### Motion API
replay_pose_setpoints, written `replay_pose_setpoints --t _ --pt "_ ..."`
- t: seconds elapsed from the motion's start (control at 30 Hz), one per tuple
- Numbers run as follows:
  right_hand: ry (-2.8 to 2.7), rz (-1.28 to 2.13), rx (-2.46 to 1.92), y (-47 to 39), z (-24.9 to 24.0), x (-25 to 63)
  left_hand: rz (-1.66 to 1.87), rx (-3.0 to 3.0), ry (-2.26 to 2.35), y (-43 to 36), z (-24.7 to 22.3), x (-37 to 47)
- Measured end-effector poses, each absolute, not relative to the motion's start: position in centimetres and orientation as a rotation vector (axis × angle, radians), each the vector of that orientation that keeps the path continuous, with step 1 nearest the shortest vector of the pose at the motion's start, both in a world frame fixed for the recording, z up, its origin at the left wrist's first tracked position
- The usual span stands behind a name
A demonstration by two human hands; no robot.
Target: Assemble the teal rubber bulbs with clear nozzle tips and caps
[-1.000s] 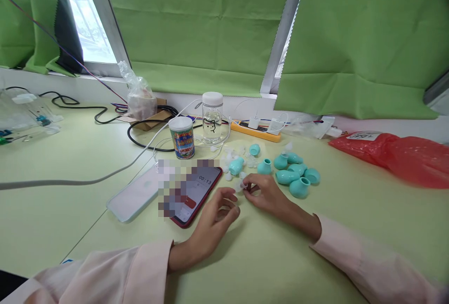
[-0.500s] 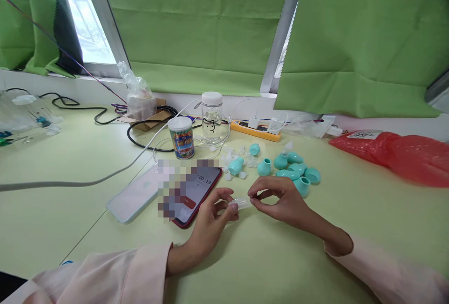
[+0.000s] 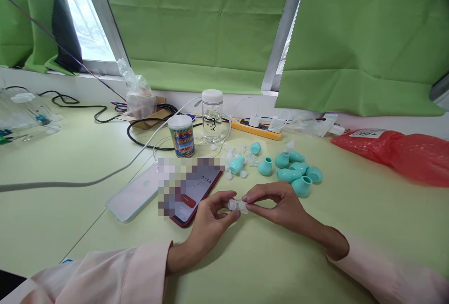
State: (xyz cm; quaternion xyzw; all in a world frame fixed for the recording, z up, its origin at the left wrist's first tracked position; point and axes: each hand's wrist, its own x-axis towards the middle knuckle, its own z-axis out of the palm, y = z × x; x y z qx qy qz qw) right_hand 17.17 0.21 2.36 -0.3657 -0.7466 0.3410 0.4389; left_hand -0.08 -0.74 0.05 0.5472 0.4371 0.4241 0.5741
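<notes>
Both hands meet over the pale green table, just above its surface. My left hand (image 3: pixel 210 222) pinches one end of a small clear plastic piece (image 3: pixel 235 206) between thumb and fingertips. My right hand (image 3: pixel 277 203) pinches the other end of the same piece. Just beyond my right hand lies a cluster of teal rubber caps (image 3: pixel 294 173). Several small white plastic bits (image 3: pixel 238 154) are scattered left of the teal caps. A red phone (image 3: pixel 198 191) showing a timer lies flat beside my left hand.
A clear phone case (image 3: pixel 135 196) lies left of the phone. Behind stand a printed can (image 3: pixel 181 136) and a glass jar with a white lid (image 3: pixel 212 116). Cables, an orange power strip (image 3: pixel 257 128) and a red plastic bag (image 3: pixel 400 154) line the back.
My right hand drew back from the teal caps toward me with the clear piece. My left hand rose and took its other end. The phone timer went from 0:13 to 0:14.
</notes>
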Motion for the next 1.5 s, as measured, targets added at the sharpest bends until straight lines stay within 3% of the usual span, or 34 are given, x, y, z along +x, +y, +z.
replay_pose_setpoints --t 0.73,1.0,1.3,1.5 --pt "-1.864 0.585 -0.872 -0.6 0.4 16.3 1.036 1.186 1.004 -0.7 0.0 0.0" --pt "-1.707 0.828 -0.922 -0.9 0.3 16.2 1.065 1.267 0.995 -0.6 0.3 -0.1" --pt "-1.919 0.310 -0.929 -0.9 0.4 16.5 1.052 1.259 0.925 -0.8 0.4 0.0" --pt "-2.109 0.230 -0.779 -0.9 1.1 17.0 1.008 1.155 0.874 -0.8 0.1 0.1"
